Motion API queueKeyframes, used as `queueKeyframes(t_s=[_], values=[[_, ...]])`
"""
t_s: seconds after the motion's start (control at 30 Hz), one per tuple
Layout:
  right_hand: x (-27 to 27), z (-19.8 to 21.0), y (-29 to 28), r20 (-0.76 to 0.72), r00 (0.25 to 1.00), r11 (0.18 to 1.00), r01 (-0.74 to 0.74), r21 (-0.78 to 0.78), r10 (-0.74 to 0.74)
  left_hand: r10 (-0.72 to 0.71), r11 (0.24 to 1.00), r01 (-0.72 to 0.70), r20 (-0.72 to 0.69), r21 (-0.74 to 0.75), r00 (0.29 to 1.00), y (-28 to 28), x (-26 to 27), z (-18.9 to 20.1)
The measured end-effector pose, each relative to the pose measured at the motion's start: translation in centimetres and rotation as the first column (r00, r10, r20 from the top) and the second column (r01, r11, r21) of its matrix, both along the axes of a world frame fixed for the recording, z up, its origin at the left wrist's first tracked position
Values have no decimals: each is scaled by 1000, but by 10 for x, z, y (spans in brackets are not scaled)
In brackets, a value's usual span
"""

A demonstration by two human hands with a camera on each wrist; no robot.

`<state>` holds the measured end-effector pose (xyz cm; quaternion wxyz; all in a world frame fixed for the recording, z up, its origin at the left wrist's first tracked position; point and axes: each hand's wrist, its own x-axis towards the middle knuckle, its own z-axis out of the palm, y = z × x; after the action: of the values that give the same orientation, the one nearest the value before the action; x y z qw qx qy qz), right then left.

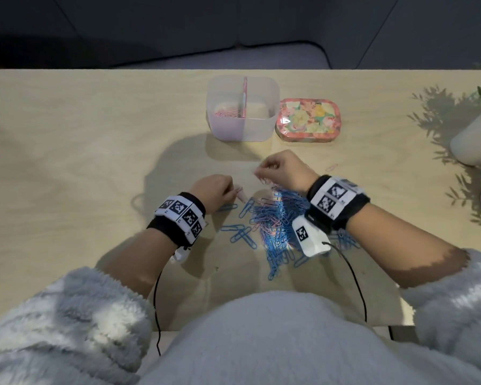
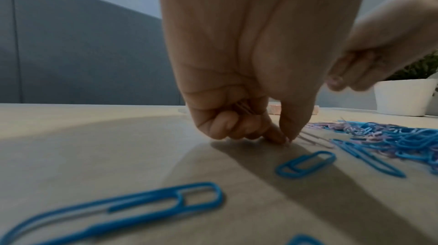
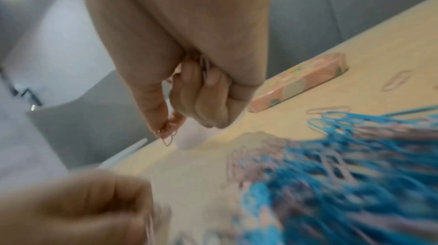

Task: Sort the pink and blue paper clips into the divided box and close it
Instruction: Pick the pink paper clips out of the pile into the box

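Paper clips (image 1: 272,220): mixed pink/blue pile on surface (image 1: 95,162), near centre, between wrists. Divided box (image 1: 243,108) far centre, pink clips in left compartment, right looks bare; floral lid (image 1: 307,120) just right of it. Left hand (image 1: 213,190) grip pinched on pink clips at pile's left edge; right hand (image 1: 282,170) grip clamped on pink bunch. Risk: tangled clips drag blue along, or bunch slips mid-carry.
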<state>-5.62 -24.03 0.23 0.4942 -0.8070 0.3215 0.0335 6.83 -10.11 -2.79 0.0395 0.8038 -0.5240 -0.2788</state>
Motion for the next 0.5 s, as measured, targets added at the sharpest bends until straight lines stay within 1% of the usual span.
queueKeyframes(t_s=[0.07,0.13,0.27,0.4,0.5], values=[[12,18,-12,24,997,987,64,144,-69,32,1000,-32,-32,1,999,7,-1,0],[34,34,-24,50,994,982,83,167,-93,60,998,-59,-68,12,996,12,-1,1],[93,51,-41,90,985,988,146,42,-149,130,991,-131,-146,7,981,18,3,3],[135,55,-46,76,990,989,125,-82,-119,181,983,-184,-179,4,967,17,9,8],[153,53,-43,53,994,987,99,-130,-93,176,982,-184,-165,-32,970,12,19,18]])
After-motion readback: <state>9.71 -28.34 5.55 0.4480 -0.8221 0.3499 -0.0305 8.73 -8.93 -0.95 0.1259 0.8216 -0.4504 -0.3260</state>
